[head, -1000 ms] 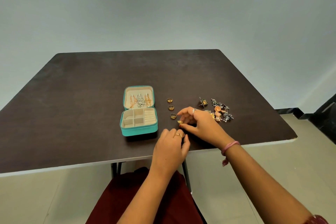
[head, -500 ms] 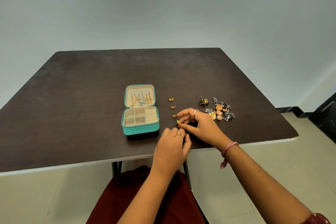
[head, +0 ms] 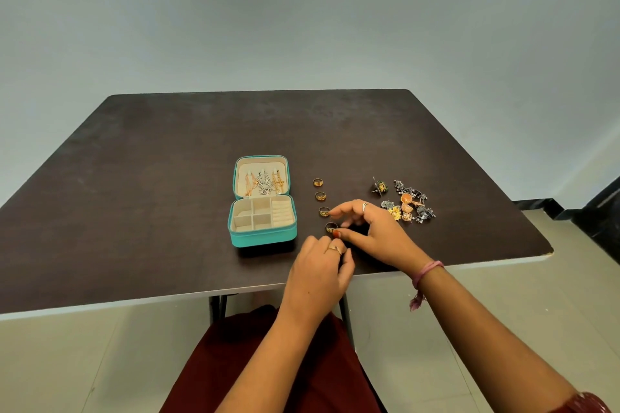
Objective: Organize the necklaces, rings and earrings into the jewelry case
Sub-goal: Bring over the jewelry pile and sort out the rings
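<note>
Nearest the camera, low in the centre of the frame, the left hand (head: 320, 273) rests loosely curled on the front part of the dark surface (head: 134, 178); whether it hides anything under the fingers cannot be told. Just above and to the right of it, the right hand (head: 375, 233) reaches leftward, its thumb touching the nearest ring (head: 331, 227) while the index finger stretches toward the third ring (head: 324, 210). Its grip looks released, fingers spread, nothing pinched.

Further up the frame, the four rings form a short column, continuing through the second ring (head: 320, 195) to the farthest ring (head: 318, 182). Left of that column and a little apart stands the teal jewelry case (head: 261, 238), open, its padded slots and square compartments bare; necklaces (head: 265, 185) hang in the raised lid. Right of the hand, the earrings (head: 407, 204) lie heaped.

The right hand is clearly nearer the rings, and the case lies directly left of its fingertips, so the coming move is probably a pinch followed by a short leftward carry.
</note>
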The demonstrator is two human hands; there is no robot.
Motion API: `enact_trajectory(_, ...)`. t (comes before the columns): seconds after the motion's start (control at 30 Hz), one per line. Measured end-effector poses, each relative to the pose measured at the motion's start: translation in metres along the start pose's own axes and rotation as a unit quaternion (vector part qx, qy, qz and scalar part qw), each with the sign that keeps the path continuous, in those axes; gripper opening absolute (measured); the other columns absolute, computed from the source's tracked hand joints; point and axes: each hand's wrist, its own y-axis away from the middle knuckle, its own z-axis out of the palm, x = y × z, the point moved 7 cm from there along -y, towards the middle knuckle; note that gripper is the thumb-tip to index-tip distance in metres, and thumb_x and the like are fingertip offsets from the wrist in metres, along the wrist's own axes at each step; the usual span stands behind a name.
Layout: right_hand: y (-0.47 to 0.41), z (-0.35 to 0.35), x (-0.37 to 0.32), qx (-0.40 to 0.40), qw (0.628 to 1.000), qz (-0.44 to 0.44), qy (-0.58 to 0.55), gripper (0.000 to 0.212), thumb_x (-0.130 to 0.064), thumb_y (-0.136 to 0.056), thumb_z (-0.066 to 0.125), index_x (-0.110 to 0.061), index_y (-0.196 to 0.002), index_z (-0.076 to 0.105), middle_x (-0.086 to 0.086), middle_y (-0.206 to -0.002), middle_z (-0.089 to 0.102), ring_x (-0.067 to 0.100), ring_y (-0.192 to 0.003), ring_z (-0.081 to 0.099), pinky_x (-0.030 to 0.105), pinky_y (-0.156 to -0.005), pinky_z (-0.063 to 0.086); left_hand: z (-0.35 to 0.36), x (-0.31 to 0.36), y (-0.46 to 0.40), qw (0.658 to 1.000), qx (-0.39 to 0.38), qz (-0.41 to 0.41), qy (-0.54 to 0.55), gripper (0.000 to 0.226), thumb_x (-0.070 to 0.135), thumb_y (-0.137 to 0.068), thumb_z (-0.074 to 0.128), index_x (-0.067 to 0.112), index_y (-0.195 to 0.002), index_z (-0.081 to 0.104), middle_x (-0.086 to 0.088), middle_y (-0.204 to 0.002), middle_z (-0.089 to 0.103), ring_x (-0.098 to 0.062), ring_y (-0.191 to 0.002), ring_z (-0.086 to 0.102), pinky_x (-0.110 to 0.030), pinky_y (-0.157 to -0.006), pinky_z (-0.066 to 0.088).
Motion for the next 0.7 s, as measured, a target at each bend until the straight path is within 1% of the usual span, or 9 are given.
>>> enact_trajectory(0.07,0.001,-0.001,0.0,0.013,1.0,-0.003,0.002,0.032,-0.01,-0.084,0.069,-0.026,-0.111,0.06,-0.017,-0.101,0.061,-0.002,-0.09,0.062,0.009,-0.081,0.045,0.001,-0.002,0.001,1.0,-0.007,0.002,0.009,0.013,0.016,-0.084,0.061,0.012,-0.071,0.058,0.001,-0.062,0.049,-0.014,-0.061,0.042,-0.016,-0.064,0.022)
enact_trajectory(0.13,0.002,-0.004,0.0,0.033,0.999,-0.005,-0.006,0.028,-0.008,-0.086,0.067,-0.022,-0.109,0.061,-0.014,-0.1,0.062,-0.001,-0.087,0.063,0.009,-0.079,0.045,0.002,-0.002,0.002,1.0,-0.015,0.004,0.023,0.014,0.014,-0.082,0.064,0.013,-0.07,0.057,0.002,-0.061,0.048,-0.012,-0.061,0.039,-0.016,-0.064,0.022)
enact_trajectory(0.23,0.003,-0.009,0.005,0.07,0.997,0.007,-0.023,0.022,-0.007,-0.089,0.063,-0.02,-0.107,0.063,-0.007,-0.097,0.066,0.003,-0.085,0.063,0.011,-0.075,0.046,-0.004,-0.002,0.003,0.998,-0.015,-0.008,0.067,0.02,0.023,-0.086,0.053,0.015,-0.068,0.055,0.005,-0.06,0.045,-0.006,-0.063,0.033,-0.015,-0.062,0.025)
enact_trajectory(0.33,0.002,-0.01,0.011,0.075,0.995,0.036,-0.046,0.022,-0.007,-0.091,0.059,-0.019,-0.107,0.064,-0.003,-0.094,0.067,0.006,-0.084,0.065,0.013,-0.076,0.048,-0.018,0.0,0.003,0.995,-0.01,0.005,0.098,0.023,0.025,-0.088,0.051,0.014,-0.069,0.058,0.005,-0.061,0.047,-0.008,-0.062,0.038,-0.019,-0.059,0.033)
enact_trajectory(0.4,0.001,-0.011,0.014,0.075,0.994,0.053,-0.061,0.02,-0.006,-0.091,0.058,-0.017,-0.108,0.064,-0.001,-0.091,0.068,0.002,-0.081,0.065,0.012,-0.075,0.048,-0.033,0.003,0.0,0.994,0.009,0.031,0.103,0.022,0.023,-0.089,0.053,0.012,-0.072,0.06,0.003,-0.063,0.049,-0.011,-0.062,0.042,-0.024,-0.059,0.037)
enact_trajectory(0.57,0.0,-0.012,0.017,0.082,0.991,0.078,-0.074,0.015,-0.013,-0.092,0.06,-0.017,-0.106,0.065,-0.001,-0.087,0.069,-0.001,-0.076,0.063,0.009,-0.07,0.046,-0.081,0.0,-0.013,0.988,0.091,0.07,0.1,0.015,0.018,-0.088,0.058,0.008,-0.08,0.066,0.0,-0.072,0.056,-0.015,-0.068,0.048,-0.025,-0.065,0.043)
enact_trajectory(0.63,-0.003,-0.011,0.016,0.078,0.99,0.088,-0.075,0.014,-0.015,-0.092,0.061,-0.016,-0.105,0.065,-0.001,-0.088,0.068,-0.001,-0.075,0.063,0.008,-0.069,0.045,-0.099,-0.009,-0.019,0.986,0.124,0.064,0.089,0.015,0.019,-0.088,0.058,0.008,-0.089,0.068,-0.003,-0.082,0.058,-0.015,-0.077,0.052,-0.026,-0.073,0.046)
enact_trajectory(0.7,-0.004,-0.011,0.014,0.073,0.989,0.097,-0.081,0.013,-0.018,-0.092,0.061,-0.016,-0.105,0.065,-0.002,-0.086,0.069,-0.003,-0.074,0.063,0.008,-0.068,0.046,-0.112,-0.025,-0.025,0.986,0.144,0.027,0.076,0.023,0.022,-0.087,0.056,0.009,-0.102,0.067,-0.005,-0.092,0.058,-0.017,-0.086,0.054,-0.032,-0.078,0.049)
